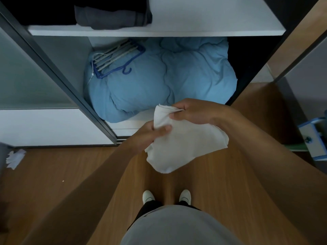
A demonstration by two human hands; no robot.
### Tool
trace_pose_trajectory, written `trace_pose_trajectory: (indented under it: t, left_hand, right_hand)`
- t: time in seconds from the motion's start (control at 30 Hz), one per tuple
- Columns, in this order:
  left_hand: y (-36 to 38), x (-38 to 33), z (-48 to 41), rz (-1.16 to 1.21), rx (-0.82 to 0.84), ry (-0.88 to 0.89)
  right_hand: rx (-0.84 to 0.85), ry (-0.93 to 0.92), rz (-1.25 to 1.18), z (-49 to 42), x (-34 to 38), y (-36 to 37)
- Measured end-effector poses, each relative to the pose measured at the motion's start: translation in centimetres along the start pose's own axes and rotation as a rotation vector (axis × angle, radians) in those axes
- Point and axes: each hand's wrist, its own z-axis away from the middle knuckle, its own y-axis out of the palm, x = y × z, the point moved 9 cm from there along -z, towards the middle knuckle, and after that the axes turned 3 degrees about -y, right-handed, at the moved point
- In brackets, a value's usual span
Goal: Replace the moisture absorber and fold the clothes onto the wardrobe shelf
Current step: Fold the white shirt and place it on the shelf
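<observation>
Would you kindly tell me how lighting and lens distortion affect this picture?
Head view: dim, bluish light; shadow swallows the left end of the upper shelf beside the dark clothes; wide-angle bending slants the door frame; the white cloth, gripped by left hand and right hand, shows no glare.

The person wears a plain light-grey fabric top (pixel 177 227) over black legwear (pixel 150 206); whether this is shorts or trousers cannot be told. The white left shoe (pixel 148 196) and white right shoe (pixel 185 195) each carry a thin dark curved line. The left hand (pixel 150 137), right hand (pixel 192 113) and both forearms are bare.
</observation>
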Motion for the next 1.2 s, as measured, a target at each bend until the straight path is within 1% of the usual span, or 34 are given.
trace_pose_trajectory:
  t: [0.03, 0.1, 0.27, 0.3, 0.33, 0.37, 0.43, 0.5, 0.57, 0.63, 0.67, 0.7, 0.77, 0.83, 0.9, 0.93, 1.0, 1.07, 1.13, 1.2]
  left_hand:
    - [-0.1, 0.2, 0.1, -0.089, -0.008, -0.006]
    - [-0.1, 0.6, 0.2, -0.157, 0.002, -0.015]
    - [0.3, 0.9, 0.3, -0.159, 0.06, -0.088]
    - [0.4, 1.0, 0.4, -0.129, 0.084, -0.109]
    - [0.5, 1.1, 0.4, -0.089, 0.095, -0.127]
    - [0.4, 1.0, 0.5, -0.038, 0.089, -0.14]
    - [0.2, 0.5, 0.4, 0.091, 0.038, -0.145]
    - [-0.2, 0.0, 0.2, 0.227, -0.03, -0.133]
    - [-0.7, -0.5, 0.1, 0.339, -0.078, -0.128]
    - [-1.4, -0.5, 0.1, 0.433, -0.119, -0.143]
    - [-1.7, -0.5, 0.1, 0.467, -0.137, -0.153]
    - [-2.0, -0.4, 0.1, 0.492, -0.153, -0.163]
    - [-2.3, -0.3, 0.0, 0.52, -0.178, -0.191]
    - [-2.8, -0.2, -0.2, 0.512, -0.211, -0.213]
    - [-3.5, -0.1, -0.4, 0.509, -0.24, -0.231]
    - [-3.6, 0.0, -0.4, 0.515, -0.246, -0.243]
    - [-3.6, 0.1, -0.5, 0.517, -0.234, -0.263]
    - [-3.2, 0.0, -0.6, 0.518, -0.204, -0.251]
    - [-2.8, -0.2, -0.4, 0.481, -0.162, -0.219]
    - [-2.3, -0.2, 0.0, 0.356, -0.091, -0.167]
  right_hand:
    - [-0.01, 0.001, 0.009, -0.1, -0.1, -0.1]
    - [-0.029, 0.005, 0.021, -0.3, -0.3, -0.3]
    - [-0.038, 0.018, 0.031, -0.4, -0.2, -1.4]
    - [-0.078, 0.012, 0.025, -0.6, -0.2, -2.2]
    - [-0.155, 0.002, -0.015, -0.8, -0.4, -3.2]
    - [-0.266, -0.002, -0.113, -0.9, -0.8, -4.5]
    - [-0.472, 0.052, -0.425, -0.4, -3.1, -6.9]
    - [-0.54, 0.161, -0.659, 0.4, -6.7, -7.5]
    - [-0.528, 0.277, -0.735, 1.2, -10.1, -6.0]
    - [-0.44, 0.377, -0.806, 1.6, -12.9, -2.3]
    - [-0.41, 0.413, -0.895, 1.7, -14.3, -0.1]
    - [-0.392, 0.411, -1.023, 1.7, -15.4, 1.9]
    - [-0.333, 0.317, -1.276, 1.6, -15.7, 4.9]
    - [-0.273, 0.272, -1.428, 1.9, -14.8, 7.0]
    - [-0.263, 0.248, -1.44, 2.3, -13.9, 7.6]
    - [-0.268, 0.226, -1.396, 2.4, -13.5, 7.5]
    - [-0.299, 0.195, -1.221, 2.6, -12.9, 7.1]
    - [-0.407, 0.189, -1.053, 2.9, -12.4, 6.3]
    - [-0.518, 0.224, -1.065, 3.3, -12.5, 5.9]
    - [-0.541, 0.228, -1.154, 3.5, -12.3, 5.9]
